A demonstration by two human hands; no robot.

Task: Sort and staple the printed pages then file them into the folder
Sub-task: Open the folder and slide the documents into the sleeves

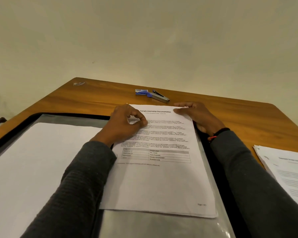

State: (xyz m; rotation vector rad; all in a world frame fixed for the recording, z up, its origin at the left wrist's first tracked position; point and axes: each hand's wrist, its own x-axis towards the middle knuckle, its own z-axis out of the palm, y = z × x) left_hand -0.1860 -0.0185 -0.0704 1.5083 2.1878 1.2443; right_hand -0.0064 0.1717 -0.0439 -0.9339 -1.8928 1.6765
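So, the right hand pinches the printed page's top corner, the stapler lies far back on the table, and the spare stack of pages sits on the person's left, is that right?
Not quite: the head view shows the spare stack of pages on the person's right. The right hand does pinch the printed page at its top corner, and the stapler lies far back on the table.

Dark grey ribbed sleeves point(86, 169); black, perhaps red-beaded, right wristband point(220, 132).
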